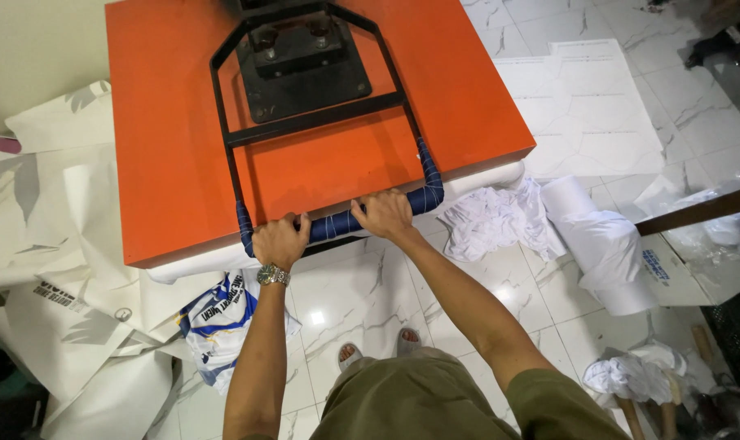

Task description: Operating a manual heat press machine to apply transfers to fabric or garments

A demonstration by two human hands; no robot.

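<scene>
Both hands grip the blue tape-wrapped black metal handle bar at the near edge of the large flat orange press plate. The left hand, wearing a silver wristwatch, and the right hand are curled tight around it, near each other.

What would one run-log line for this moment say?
left hand: grips handle | right hand: grips handle | orange press plate: lowered | white sheet: underneath
</scene>
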